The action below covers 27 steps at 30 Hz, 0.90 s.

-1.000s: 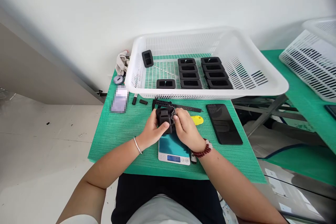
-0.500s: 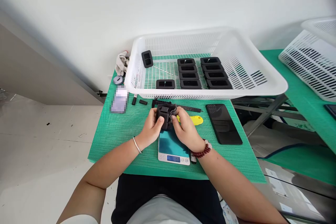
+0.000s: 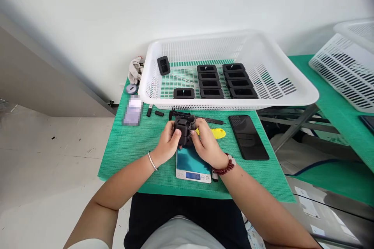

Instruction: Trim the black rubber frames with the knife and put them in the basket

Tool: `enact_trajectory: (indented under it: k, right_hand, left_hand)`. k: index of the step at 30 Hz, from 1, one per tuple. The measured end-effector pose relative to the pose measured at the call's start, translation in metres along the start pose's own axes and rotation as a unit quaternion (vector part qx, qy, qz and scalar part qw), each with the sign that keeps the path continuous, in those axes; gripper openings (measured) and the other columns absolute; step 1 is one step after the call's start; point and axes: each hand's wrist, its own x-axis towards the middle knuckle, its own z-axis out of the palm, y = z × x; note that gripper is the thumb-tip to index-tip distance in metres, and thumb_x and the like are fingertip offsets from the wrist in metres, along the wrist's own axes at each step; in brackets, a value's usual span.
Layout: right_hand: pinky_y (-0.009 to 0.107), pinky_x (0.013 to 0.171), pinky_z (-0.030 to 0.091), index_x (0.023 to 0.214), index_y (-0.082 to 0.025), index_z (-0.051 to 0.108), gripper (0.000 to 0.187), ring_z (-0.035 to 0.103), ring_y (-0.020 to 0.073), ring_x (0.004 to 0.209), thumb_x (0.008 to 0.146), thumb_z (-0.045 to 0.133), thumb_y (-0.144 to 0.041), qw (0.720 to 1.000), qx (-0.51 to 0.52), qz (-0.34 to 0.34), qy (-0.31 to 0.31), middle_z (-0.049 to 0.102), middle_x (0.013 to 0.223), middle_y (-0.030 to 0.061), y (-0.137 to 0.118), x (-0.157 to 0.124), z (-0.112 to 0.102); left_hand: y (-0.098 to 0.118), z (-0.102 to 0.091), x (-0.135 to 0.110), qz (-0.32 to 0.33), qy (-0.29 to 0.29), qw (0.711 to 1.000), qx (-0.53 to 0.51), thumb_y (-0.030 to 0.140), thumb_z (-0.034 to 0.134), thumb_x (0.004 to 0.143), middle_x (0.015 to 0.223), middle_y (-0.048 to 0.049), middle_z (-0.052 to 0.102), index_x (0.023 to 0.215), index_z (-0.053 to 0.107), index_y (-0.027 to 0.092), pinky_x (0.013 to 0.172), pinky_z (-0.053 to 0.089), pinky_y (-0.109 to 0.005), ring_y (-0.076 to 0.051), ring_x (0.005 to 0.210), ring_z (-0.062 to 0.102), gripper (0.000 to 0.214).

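Pale grey top (image 3: pixel 184 235) and near-black bottoms (image 3: pixel 156 212) at 6 o'clock, a white sleeve (image 3: pixel 89 244) at 7. Left wrist (image 3: pixel 156 158): thin silver bangle (image 3: pixel 151 161). Right wrist (image 3: pixel 220 160): dark-red beaded bracelet (image 3: pixel 227 168) with a pale section.

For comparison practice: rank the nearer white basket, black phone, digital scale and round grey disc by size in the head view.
White basket
Black phone and digital scale: too alike to rank; right hand partly covers scale
Round grey disc
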Motion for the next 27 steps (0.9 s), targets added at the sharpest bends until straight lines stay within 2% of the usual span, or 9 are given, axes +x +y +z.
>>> enact_trajectory:
  k: [3,5,8,11,14,16,19,23,27]
  right_hand:
    - [0.043,0.081,0.041,0.098,-0.024,0.042,0.007,0.047,0.0224,0.092,0.094,0.037,-0.021,1.0,-0.017,-0.013,-0.001,0.053,0.099,0.008,0.0,0.0,-0.001]
    - [0.042,0.079,0.039,0.093,-0.024,0.042,0.007,0.048,0.0219,0.087,0.094,0.035,-0.021,0.999,-0.037,-0.007,0.019,0.053,0.093,0.0068,0.0,0.0,0.0]
    - [0.04,0.074,0.038,0.084,-0.024,0.04,0.014,0.046,0.021,0.078,0.096,0.032,-0.024,0.996,-0.055,0.031,0.057,0.052,0.084,0.0049,0.0,0.0,0.005]
    - [0.037,0.069,0.038,0.081,-0.024,0.04,0.019,0.046,0.0202,0.074,0.097,0.03,-0.027,0.993,-0.037,0.086,0.078,0.052,0.079,0.0038,0.0,-0.001,0.008]
    - [0.037,0.07,0.039,0.081,-0.024,0.041,0.02,0.047,0.0194,0.073,0.097,0.03,-0.028,0.993,-0.022,0.092,0.077,0.052,0.078,0.0031,0.0,-0.001,0.008]
    - [0.038,0.073,0.04,0.084,-0.024,0.043,0.018,0.049,0.0199,0.077,0.097,0.031,-0.027,0.995,-0.015,0.069,0.067,0.054,0.083,0.0041,-0.001,0.0,0.006]
    - [0.039,0.079,0.042,0.091,-0.023,0.045,0.013,0.05,0.0205,0.088,0.097,0.034,-0.025,0.999,0.026,0.027,0.02,0.056,0.093,0.0064,-0.002,0.002,0.001]
    - [0.04,0.084,0.043,0.095,-0.023,0.046,0.008,0.051,0.0207,0.095,0.096,0.038,-0.025,0.999,0.05,0.015,-0.017,0.056,0.098,0.0073,-0.002,0.003,-0.002]
    - [0.038,0.078,0.042,0.085,-0.023,0.046,0.016,0.052,0.0198,0.084,0.097,0.036,-0.029,0.998,0.025,0.045,0.019,0.057,0.088,0.0056,0.0,0.002,0.001]
  left_hand:
    - [0.0,-0.001,0.0,-0.007,-0.001,1.0,0.005,0.07,0.034,0.085,0.076,-0.0011,0.053,0.1,0.042,0.022,0.043,0.042,-0.027,-0.011,0.049,0.049,0.052]
    - [-0.001,-0.002,0.0,0.027,0.011,0.999,0.044,0.069,0.036,0.086,0.081,-0.0029,0.054,0.102,0.043,0.021,0.048,0.045,-0.028,-0.012,0.057,0.052,0.051]
    - [-0.004,-0.001,-0.001,0.086,0.022,0.992,0.095,0.066,0.04,0.086,0.091,-0.0061,0.054,0.104,0.043,0.02,0.061,0.047,-0.03,-0.016,0.074,0.054,0.05]
    - [-0.006,0.001,-0.002,0.096,0.006,0.989,0.116,0.063,0.046,0.086,0.095,-0.0073,0.054,0.105,0.041,0.019,0.067,0.047,-0.032,-0.018,0.08,0.054,0.048]
    - [-0.005,0.001,-0.004,0.101,0.0,0.987,0.124,0.061,0.049,0.084,0.099,-0.0085,0.054,0.106,0.04,0.019,0.072,0.048,-0.034,-0.019,0.085,0.055,0.049]
    - [-0.003,0.001,-0.004,0.099,0.01,0.99,0.103,0.064,0.048,0.084,0.098,-0.008,0.055,0.106,0.041,0.019,0.071,0.048,-0.033,-0.019,0.085,0.056,0.05]
    - [0.002,-0.001,-0.002,0.059,0.031,0.996,0.056,0.069,0.042,0.084,0.084,-0.0039,0.054,0.099,0.044,0.02,0.058,0.046,-0.03,-0.015,0.068,0.053,0.051]
    - [0.004,-0.004,0.001,-0.014,0.007,1.0,-0.015,0.07,0.036,0.085,0.065,0.0024,0.046,0.093,0.043,0.022,0.042,0.037,-0.027,-0.01,0.046,0.043,0.05]
    - [0.002,-0.003,0.0,0.044,0.008,0.999,0.031,0.067,0.042,0.085,0.079,-0.0022,0.052,0.096,0.045,0.02,0.055,0.044,-0.028,-0.014,0.064,0.052,0.049]
